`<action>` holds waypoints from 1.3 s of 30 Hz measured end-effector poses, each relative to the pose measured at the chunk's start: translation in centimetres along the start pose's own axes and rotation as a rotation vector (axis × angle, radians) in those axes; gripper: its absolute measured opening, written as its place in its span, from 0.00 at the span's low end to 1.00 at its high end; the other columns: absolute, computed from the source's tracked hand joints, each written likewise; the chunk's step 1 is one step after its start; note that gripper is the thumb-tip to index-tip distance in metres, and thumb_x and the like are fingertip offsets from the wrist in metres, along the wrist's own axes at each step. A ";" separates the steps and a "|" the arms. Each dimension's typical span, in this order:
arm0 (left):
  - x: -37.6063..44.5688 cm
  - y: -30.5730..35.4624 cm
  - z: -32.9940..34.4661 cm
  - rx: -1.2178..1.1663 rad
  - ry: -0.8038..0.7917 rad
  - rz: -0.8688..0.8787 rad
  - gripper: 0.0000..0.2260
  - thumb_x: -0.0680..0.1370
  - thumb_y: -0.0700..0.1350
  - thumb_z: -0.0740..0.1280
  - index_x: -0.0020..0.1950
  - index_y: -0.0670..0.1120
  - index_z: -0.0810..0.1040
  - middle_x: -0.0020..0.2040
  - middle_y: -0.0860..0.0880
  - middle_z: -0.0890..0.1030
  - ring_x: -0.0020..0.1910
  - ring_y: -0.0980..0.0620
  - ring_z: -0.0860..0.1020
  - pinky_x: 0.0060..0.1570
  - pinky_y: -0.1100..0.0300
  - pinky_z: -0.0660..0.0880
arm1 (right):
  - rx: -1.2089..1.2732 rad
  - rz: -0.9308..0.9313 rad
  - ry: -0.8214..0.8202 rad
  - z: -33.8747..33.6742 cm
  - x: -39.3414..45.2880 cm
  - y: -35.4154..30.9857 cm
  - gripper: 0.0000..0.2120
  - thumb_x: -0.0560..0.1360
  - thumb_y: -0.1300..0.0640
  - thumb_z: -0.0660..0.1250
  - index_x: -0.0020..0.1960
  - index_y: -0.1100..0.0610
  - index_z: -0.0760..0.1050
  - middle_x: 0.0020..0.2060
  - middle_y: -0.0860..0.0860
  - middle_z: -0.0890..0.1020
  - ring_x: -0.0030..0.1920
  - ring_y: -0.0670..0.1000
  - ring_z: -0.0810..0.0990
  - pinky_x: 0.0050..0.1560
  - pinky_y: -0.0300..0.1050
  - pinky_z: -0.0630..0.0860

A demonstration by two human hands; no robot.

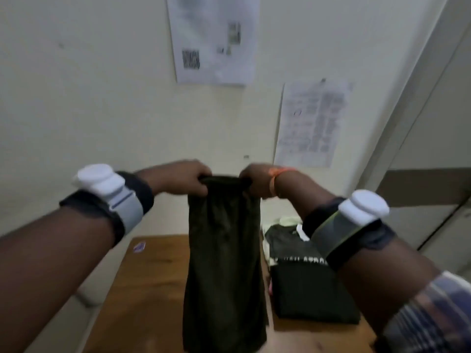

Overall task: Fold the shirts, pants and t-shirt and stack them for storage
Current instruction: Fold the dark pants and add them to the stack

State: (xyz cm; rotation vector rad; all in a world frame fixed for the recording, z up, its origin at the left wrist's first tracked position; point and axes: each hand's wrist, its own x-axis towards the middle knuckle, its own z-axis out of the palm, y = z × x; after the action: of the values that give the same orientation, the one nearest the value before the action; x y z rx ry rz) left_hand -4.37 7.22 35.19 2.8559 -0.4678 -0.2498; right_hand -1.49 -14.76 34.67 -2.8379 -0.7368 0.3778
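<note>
- The left hand and the right hand each pinch a top corner of the dark olive garment, fingers curled over its upper edge, so both are clamped on the cloth.
- The garment hangs straight down from the two hands, in the air above the wooden table; its lower edge falls near the bottom of the view, and I cannot tell whether it touches the tabletop.
- To its right a stack of folded clothes lies on the table, a black piece with white lettering on top and paler cloth showing beneath at the far side.
- Risk, as I judge it: the hands hold only narrow corners close together, so a slack pinch could let one side drop and spoil the fold.
- The hanging cloth is just beside the stack; swinging it down carelessly could drag across the pile and shift it.
- A small purple item lies on the table's far left.
</note>
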 end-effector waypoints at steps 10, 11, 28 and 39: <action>-1.7 -0.3 3.5 -0.264 0.345 -0.095 0.09 0.77 0.44 0.73 0.56 0.49 0.81 0.46 0.51 0.82 0.42 0.54 0.81 0.37 0.60 0.74 | 0.080 -0.096 0.434 3.1 1.0 2.0 0.07 0.75 0.60 0.66 0.52 0.55 0.78 0.48 0.57 0.82 0.49 0.61 0.79 0.44 0.47 0.71; -2.3 -0.3 4.8 -0.298 0.352 -0.096 0.10 0.76 0.43 0.74 0.57 0.50 0.81 0.46 0.54 0.82 0.43 0.58 0.80 0.38 0.63 0.73 | 0.072 -0.109 0.461 4.5 0.6 2.1 0.07 0.75 0.59 0.66 0.52 0.54 0.78 0.46 0.56 0.83 0.48 0.60 0.79 0.43 0.48 0.73; -19.9 -2.2 51.7 -0.157 0.003 -0.027 0.34 0.59 0.50 0.78 0.64 0.50 0.74 0.59 0.48 0.74 0.54 0.47 0.76 0.49 0.58 0.80 | -0.085 0.135 -0.065 52.5 -16.0 -0.7 0.24 0.59 0.50 0.81 0.52 0.52 0.80 0.48 0.56 0.81 0.50 0.60 0.81 0.42 0.53 0.82; -22.1 -3.3 47.9 -0.570 0.168 -0.139 0.19 0.80 0.52 0.69 0.71 0.59 0.72 0.63 0.55 0.79 0.63 0.60 0.74 0.66 0.56 0.72 | 0.294 0.225 0.241 48.9 -17.9 -1.5 0.23 0.70 0.54 0.67 0.65 0.49 0.72 0.53 0.48 0.81 0.57 0.52 0.75 0.61 0.56 0.67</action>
State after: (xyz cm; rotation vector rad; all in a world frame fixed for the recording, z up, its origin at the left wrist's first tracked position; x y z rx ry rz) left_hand -33.89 7.87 -8.71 2.3235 -0.1319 -0.1366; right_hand -31.48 -16.83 -7.95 -2.6262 -0.2893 0.1542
